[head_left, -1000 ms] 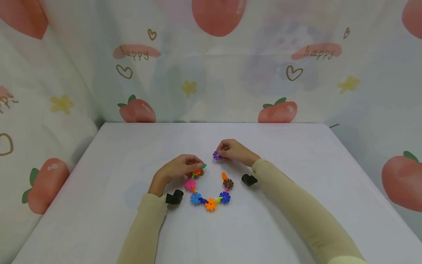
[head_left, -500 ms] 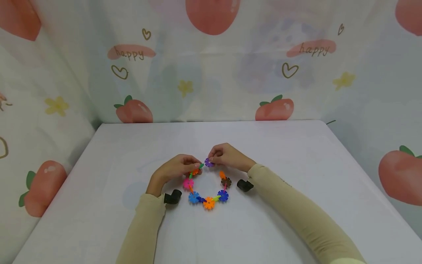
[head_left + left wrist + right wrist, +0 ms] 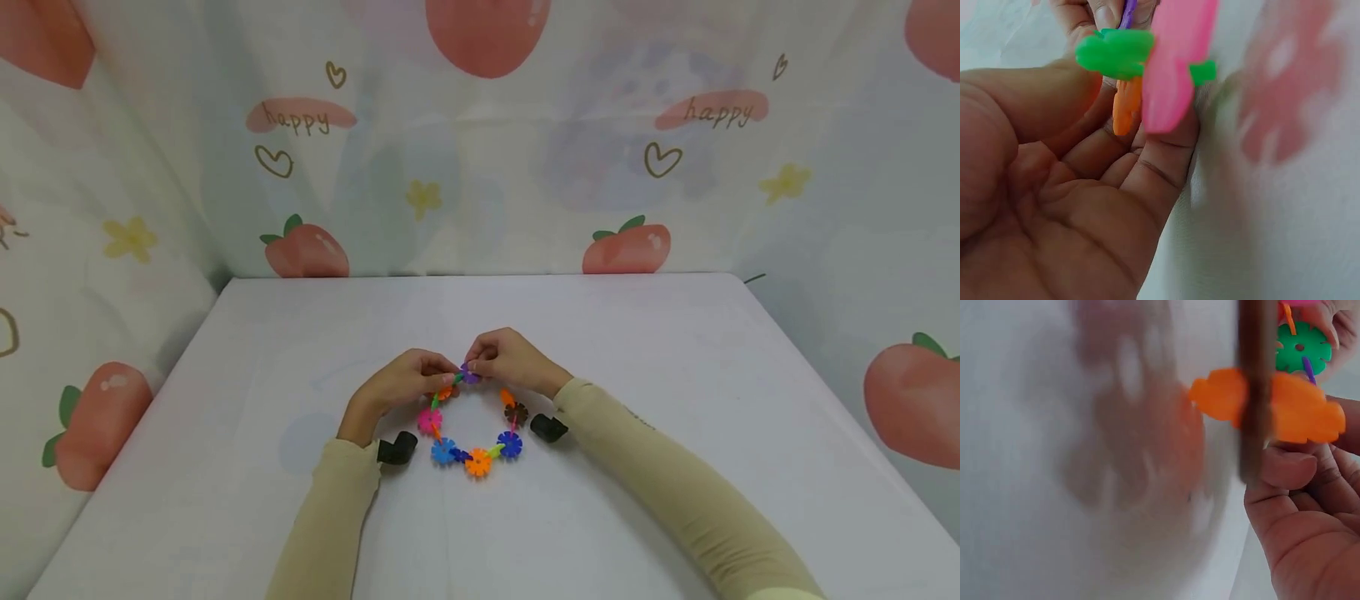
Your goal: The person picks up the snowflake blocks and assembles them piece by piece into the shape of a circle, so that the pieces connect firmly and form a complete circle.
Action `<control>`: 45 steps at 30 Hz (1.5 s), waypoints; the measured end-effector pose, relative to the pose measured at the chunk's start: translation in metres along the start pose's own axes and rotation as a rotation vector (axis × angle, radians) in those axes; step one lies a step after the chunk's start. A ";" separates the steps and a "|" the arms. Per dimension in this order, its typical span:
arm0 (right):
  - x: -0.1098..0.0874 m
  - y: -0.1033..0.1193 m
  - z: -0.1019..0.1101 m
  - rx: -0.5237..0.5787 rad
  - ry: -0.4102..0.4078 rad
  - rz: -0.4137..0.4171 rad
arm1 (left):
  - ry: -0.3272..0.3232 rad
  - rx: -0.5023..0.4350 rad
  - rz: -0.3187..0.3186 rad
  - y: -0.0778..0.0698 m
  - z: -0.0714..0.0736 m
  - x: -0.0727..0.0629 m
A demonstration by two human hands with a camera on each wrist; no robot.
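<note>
Notched plastic flower discs in several colours are linked into a ring-shaped chain on the table, with orange and light blue discs at the near side. My left hand pinches the chain's left end, by an orange disc and the green end disc. Between the right thumb and fingers, my right hand pinches a purple disc, its edge meeting the green disc. The chain's other end, an orange disc beside a brown disc, lies below the right hand. A pink disc shows in the left wrist view.
The white table runs back to a fruit-printed cloth, which also hangs at both sides. Black wrist devices sit at both wrists, close to the chain's sides.
My right hand has moved left and slightly nearer, bringing the purple disc from apart to against the green end disc. The left hand has held its place on the chain.
</note>
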State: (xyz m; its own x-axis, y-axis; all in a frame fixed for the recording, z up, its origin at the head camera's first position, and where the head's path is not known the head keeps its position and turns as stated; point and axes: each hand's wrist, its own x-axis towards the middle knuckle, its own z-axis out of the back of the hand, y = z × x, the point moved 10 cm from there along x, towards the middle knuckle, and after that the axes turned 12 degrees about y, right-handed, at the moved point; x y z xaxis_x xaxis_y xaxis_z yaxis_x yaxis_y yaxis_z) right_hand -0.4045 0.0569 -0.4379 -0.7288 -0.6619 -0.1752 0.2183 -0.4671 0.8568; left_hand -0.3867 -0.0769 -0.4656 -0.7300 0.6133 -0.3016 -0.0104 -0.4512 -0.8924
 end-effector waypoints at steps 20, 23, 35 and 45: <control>-0.034 -0.003 0.015 -0.094 -0.079 -0.005 | 0.044 0.049 0.019 -0.001 -0.004 -0.002; -0.046 -0.007 0.016 -0.137 -0.073 -0.029 | 0.035 0.064 0.035 -0.003 -0.002 -0.003; -0.074 -0.009 -0.004 -0.258 -0.060 -0.100 | 0.047 0.104 0.058 -0.006 -0.004 -0.005; -0.070 0.003 -0.014 -0.290 -0.099 -0.049 | 0.064 0.062 0.016 -0.006 -0.006 0.000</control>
State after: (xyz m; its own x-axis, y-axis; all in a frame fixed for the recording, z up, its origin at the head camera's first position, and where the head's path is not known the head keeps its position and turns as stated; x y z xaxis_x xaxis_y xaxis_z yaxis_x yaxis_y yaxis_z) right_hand -0.3433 0.0939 -0.4300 -0.7994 -0.5811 -0.1523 0.3473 -0.6540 0.6721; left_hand -0.3823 -0.0697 -0.4621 -0.6854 0.6449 -0.3381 -0.0425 -0.4990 -0.8655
